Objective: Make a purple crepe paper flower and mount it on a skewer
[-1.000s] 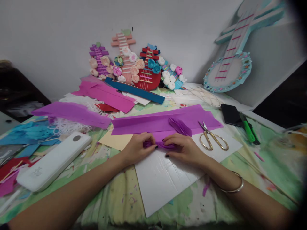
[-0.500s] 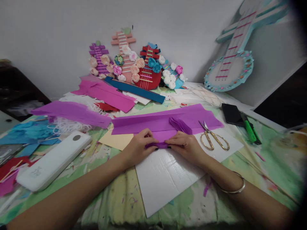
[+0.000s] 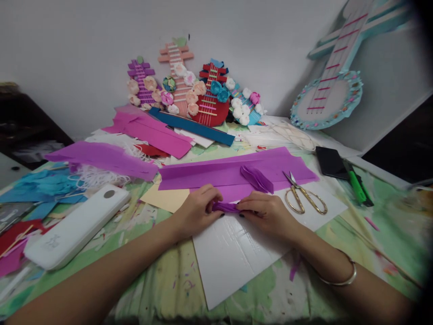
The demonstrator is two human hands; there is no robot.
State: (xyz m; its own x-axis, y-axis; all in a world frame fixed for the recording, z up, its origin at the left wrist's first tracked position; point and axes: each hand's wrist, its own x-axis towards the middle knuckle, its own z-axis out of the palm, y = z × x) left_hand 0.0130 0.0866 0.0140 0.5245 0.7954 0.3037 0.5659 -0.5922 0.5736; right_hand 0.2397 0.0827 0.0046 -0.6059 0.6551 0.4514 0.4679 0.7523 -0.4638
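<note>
A narrow strip of purple crepe paper [image 3: 226, 207] stretches between my two hands, over the top of a white board [image 3: 243, 257]. My left hand [image 3: 199, 210] pinches its left end between thumb and fingers. The right end is pinched in my right hand [image 3: 267, 212]. Just behind lie a long folded purple sheet [image 3: 209, 171] and, on it, a small stack of cut purple paper pieces [image 3: 257, 179]. Gold-handled scissors [image 3: 304, 194] rest to the right of my right hand, blades pointing away.
On the left are a white power bank [image 3: 77, 228], blue paper [image 3: 43, 187] and white string [image 3: 98, 176]. A green cutter [image 3: 356, 186] and a black phone [image 3: 331, 161] lie right. Decorated paper instruments [image 3: 213, 97] lean on the wall; a larger light-blue one [image 3: 328, 99] stands right.
My hands have spread slightly apart, and more of the purple strip shows between them, looking twisted or bunched. The view has shifted a little. The scissors and paper stack lie as before.
</note>
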